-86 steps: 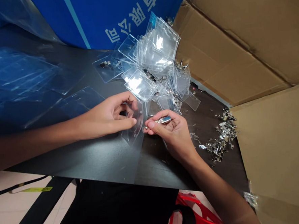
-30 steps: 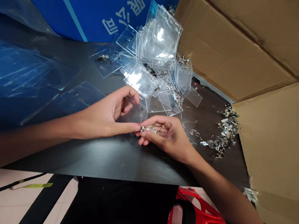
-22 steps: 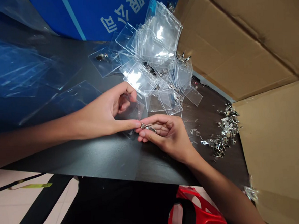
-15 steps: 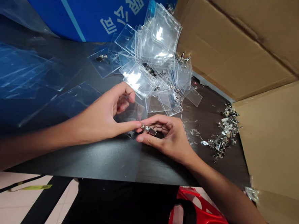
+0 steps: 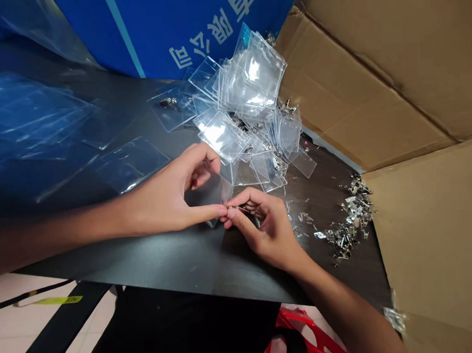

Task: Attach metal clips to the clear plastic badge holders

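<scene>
My left hand pinches a clear plastic badge holder between thumb and fingers, and the holder's lower corner hangs below the thumb. My right hand holds a small metal badge clip in its fingertips. The clip's end sits against my left thumb tip, at the holder's edge, and the fingers partly hide it. Behind my hands lies a heap of clear badge holders, with metal clips showing among them.
Loose metal clips lie in a pile on the dark table, and brown cardboard flaps rise to the right. A blue printed board stands behind, and plastic sheets lie left. A red plastic item sits below the table edge.
My hands have drawn closer together, bringing the clip from clear of the holder to its edge at my left thumb. The view has also shifted slightly.
</scene>
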Motion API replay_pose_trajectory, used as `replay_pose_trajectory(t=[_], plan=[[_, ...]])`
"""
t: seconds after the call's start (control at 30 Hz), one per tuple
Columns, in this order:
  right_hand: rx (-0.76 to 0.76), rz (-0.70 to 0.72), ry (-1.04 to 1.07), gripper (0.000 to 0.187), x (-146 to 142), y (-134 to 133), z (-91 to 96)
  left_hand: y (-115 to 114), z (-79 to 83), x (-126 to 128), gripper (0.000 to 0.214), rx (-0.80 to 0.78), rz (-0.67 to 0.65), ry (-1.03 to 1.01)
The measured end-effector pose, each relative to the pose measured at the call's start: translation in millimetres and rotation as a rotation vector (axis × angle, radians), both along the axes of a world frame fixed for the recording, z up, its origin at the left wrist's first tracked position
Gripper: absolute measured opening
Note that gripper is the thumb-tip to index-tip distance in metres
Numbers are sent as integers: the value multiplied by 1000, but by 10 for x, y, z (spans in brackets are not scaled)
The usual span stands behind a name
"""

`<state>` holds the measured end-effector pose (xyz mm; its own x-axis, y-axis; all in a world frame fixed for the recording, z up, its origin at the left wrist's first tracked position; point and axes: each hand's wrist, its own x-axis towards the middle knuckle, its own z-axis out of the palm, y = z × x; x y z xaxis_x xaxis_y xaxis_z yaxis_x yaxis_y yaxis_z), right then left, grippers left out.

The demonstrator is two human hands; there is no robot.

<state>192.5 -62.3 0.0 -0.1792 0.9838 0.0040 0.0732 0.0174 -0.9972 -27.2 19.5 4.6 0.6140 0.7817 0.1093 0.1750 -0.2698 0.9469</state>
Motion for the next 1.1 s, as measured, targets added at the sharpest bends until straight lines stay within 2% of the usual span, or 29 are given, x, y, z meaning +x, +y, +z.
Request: replay_pose_trajectory(t=[0.1,0.2,0.3,0.4,0.47,0.5,0.6,0.73,0.8,0.93,1.1], plan=[[-20,-53,33,15,9,24,-4,48,95,6,39,-124,-20,-71],[27,-177,-13,18,48,65,-22,121,121,8,24,-242,-29,-108],[66,-272,-31,36,81,91,-51,155,36,8,24,-329,-116,-135],[52,-300,-32,59,82,90,-90,123,-74,18,25,-360,-256,-125],[31,-285,-39,69,71,83,-113,79,-108,28,23,-335,-287,-71],[30,-283,-42,69,64,81,-122,56,-110,31,22,-310,-278,-52],[66,-351,-51,55,43,93,-133,1,-76,37,20,-204,-220,-55],[18,-450,17,56,30,153,-118,-35,-35,42,17,-98,-175,-77],[-15,-461,52,49,33,178,-92,-47,-36,43,16,-46,-171,-69],[-47,-475,32,40,69,175,27,-66,-37,36,19,31,-191,-59],[-161,-479,71,44,180,227,268,-90,-7,13,41,46,-262,-69]])
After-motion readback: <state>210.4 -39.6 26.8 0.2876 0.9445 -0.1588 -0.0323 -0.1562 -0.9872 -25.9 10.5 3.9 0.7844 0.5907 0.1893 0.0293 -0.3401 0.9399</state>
